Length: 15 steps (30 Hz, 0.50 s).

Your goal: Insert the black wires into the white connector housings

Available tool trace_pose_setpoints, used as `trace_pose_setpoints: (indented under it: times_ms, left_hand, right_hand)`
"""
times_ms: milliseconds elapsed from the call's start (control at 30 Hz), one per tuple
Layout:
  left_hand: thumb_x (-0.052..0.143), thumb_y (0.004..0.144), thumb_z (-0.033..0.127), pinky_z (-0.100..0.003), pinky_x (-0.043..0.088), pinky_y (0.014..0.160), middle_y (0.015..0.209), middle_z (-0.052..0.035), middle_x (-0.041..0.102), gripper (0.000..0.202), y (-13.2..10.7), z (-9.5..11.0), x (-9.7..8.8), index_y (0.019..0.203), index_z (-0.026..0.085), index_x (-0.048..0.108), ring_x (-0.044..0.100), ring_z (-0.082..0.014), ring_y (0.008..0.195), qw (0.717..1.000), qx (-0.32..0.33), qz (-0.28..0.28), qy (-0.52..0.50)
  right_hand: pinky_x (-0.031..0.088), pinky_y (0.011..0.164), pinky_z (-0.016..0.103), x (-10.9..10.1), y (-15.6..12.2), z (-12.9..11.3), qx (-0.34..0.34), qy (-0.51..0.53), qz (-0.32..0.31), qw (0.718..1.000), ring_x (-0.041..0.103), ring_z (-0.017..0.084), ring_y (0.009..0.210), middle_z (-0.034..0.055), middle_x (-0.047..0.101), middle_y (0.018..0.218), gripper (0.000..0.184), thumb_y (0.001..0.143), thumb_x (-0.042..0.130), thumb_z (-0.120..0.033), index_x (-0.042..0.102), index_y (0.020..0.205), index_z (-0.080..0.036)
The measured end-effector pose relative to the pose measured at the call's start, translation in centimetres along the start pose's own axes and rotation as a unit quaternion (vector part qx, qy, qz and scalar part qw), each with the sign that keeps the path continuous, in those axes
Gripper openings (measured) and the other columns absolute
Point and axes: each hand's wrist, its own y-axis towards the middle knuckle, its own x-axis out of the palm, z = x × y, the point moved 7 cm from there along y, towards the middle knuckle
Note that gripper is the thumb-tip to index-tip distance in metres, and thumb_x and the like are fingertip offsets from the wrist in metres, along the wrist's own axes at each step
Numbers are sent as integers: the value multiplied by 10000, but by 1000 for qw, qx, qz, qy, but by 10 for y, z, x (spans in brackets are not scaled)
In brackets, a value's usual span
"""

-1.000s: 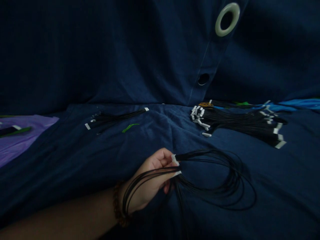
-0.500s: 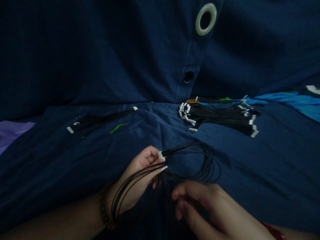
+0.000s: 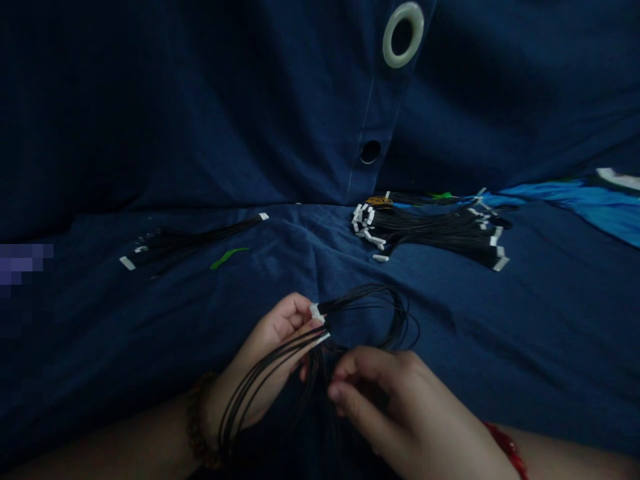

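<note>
My left hand (image 3: 273, 357) pinches a bundle of thin black wires (image 3: 370, 313) near their white connectors (image 3: 317, 313). The wires loop out to the right of the fingers and also run back across my palm to the wrist. My right hand (image 3: 395, 413) sits just below the loop, with its fingers curled in among the strands. A beaded bracelet is on my left wrist and a red band on my right.
A large pile of black wires with white connectors (image 3: 435, 230) lies at the back right. A smaller bundle (image 3: 190, 240) and a green strip (image 3: 227, 257) lie at the back left. Dark blue cloth (image 3: 525, 333) covers everything, with a pale ring (image 3: 403, 33) hanging above.
My right hand has come into view from the lower right and reached the wire loop. The loop has drawn in smaller. The view has shifted a little.
</note>
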Motion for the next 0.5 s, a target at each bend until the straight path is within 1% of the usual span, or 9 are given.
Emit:
trace_pose_setpoints:
  times_ms: [100,200,300,367,433,467,500]
  left_hand:
    - [534,799,198,-119,321,382,553,68,461,74,0,1,-1,752,182,479,386,-45,438,1000,3,9,8]
    - [529,800,213,-127,327,386,550,70,457,76,0,2,0,757,186,473,377,-46,429,1000,5,12,9]
    - [538,790,216,-134,330,388,556,67,462,81,0,2,-1,754,186,472,389,-51,429,1000,1,17,19]
    - [545,784,215,-136,328,382,557,67,458,87,0,1,-2,747,187,471,394,-53,426,999,-2,28,29]
    - [533,796,231,-141,325,385,563,67,456,86,-1,-1,-4,753,191,470,398,-54,428,999,-10,32,38]
    - [522,805,244,-146,326,395,573,65,457,84,-1,-1,-4,761,194,470,402,-55,437,999,-13,32,39]
    - [517,811,254,-150,322,405,583,63,459,83,-1,-2,-4,770,198,471,403,-55,448,999,-15,30,38]
  right_hand:
    - [368,446,158,3,2,4,0,37,-13,999,524,68,460,-34,564,605,173,847,441,-272,588,807,-191]
    - [384,461,159,8,2,9,3,90,-30,995,542,71,471,-20,575,620,211,860,421,-286,570,774,-165]
    - [414,522,183,6,2,9,4,103,-26,994,571,89,539,11,609,676,240,872,394,-275,565,760,-149]
    - [424,547,196,2,2,9,16,124,-13,992,581,99,579,22,619,702,213,864,399,-258,549,761,-147]
    - [417,516,186,-1,2,10,60,197,-25,978,565,87,536,0,600,644,122,824,442,-223,509,751,-151]
    - [404,486,170,-1,1,11,93,248,-45,963,545,73,492,-20,577,598,69,799,459,-197,496,762,-153]
    - [383,449,152,-1,-2,11,129,302,-75,942,513,55,435,-42,549,555,40,779,466,-177,494,795,-154]
